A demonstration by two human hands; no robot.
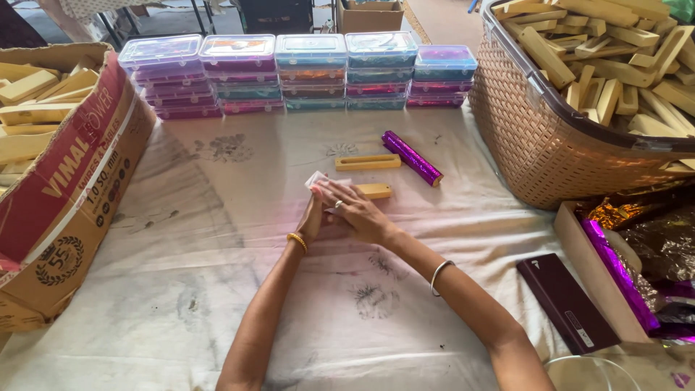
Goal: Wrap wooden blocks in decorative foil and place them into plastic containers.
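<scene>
Both hands meet over wooden block [373, 191] on cloth-covered table [217, 239] — right hand [362, 217] curls over left hand [313, 217], fingers together, pinching small pale piece [316, 178], likely for steady hold. Purple foil-wrapped stick [412, 157] just beyond block, second block [368, 162] beside it.

I see a work table covered with a pale, ink-stained cloth [217, 239], creased and smudged grey in patches. Beyond the table's far edge I make out bare floor [441, 18], dusty and tan, with dark metal furniture legs [199, 14] standing on it at upper left. A brown cardboard carton [369, 14] sits on the floor behind. Light is soft, even daylight, casting weak shadows. No walls or windows in my view.
</scene>
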